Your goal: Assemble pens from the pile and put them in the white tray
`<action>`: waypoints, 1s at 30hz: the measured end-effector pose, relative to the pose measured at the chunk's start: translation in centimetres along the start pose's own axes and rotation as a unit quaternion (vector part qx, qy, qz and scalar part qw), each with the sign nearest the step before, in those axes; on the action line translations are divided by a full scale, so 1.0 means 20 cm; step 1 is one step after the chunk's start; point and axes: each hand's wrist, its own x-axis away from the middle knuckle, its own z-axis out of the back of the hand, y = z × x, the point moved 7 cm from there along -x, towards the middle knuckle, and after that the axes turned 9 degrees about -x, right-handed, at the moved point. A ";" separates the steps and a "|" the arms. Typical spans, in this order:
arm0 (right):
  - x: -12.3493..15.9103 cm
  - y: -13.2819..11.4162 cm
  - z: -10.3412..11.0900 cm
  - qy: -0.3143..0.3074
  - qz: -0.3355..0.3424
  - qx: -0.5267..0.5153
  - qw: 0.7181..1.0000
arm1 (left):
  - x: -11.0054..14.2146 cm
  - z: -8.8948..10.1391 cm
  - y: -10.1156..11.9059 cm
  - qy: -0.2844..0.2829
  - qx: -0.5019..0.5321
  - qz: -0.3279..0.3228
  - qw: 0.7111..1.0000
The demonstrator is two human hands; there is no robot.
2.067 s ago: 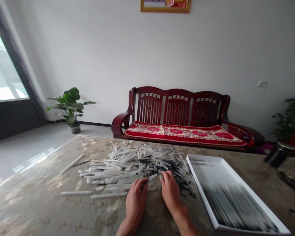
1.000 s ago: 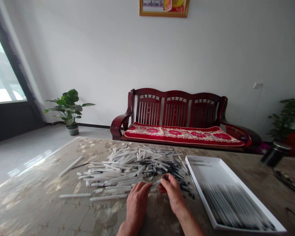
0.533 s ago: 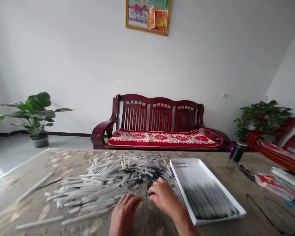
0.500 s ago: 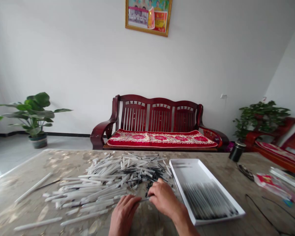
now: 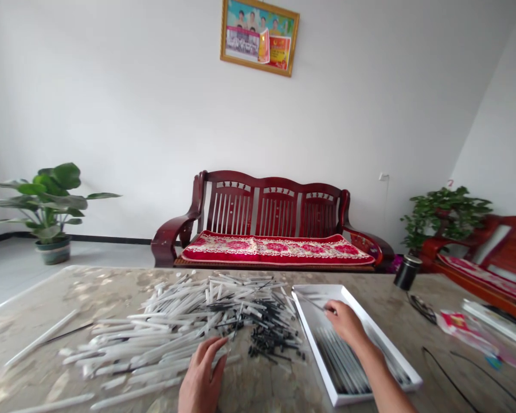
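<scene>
Across the patterned table [image 5: 155, 401], right hand [image 5: 341, 321] pinches a pen [image 5: 309, 300] over the box [image 5: 318, 357], two o'clock from the left hand [image 5: 202, 376], whose grip I can't tell, and the ten-o'clock rim could snag its tip.

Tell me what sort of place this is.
Probably a home's living room: a carved wooden sofa with a floral seat cover, a framed picture on the wall, and a potted plant on the floor.

And the right forearm [image 5: 380, 367] runs off the bottom edge, hiding some pens [image 5: 339, 361] in the box [image 5: 322, 374]!
</scene>
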 end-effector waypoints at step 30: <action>-0.34 0.26 -0.23 -0.022 -0.044 0.191 0.980 | 0.00 -0.05 -0.06 -0.054 0.047 -0.013 0.997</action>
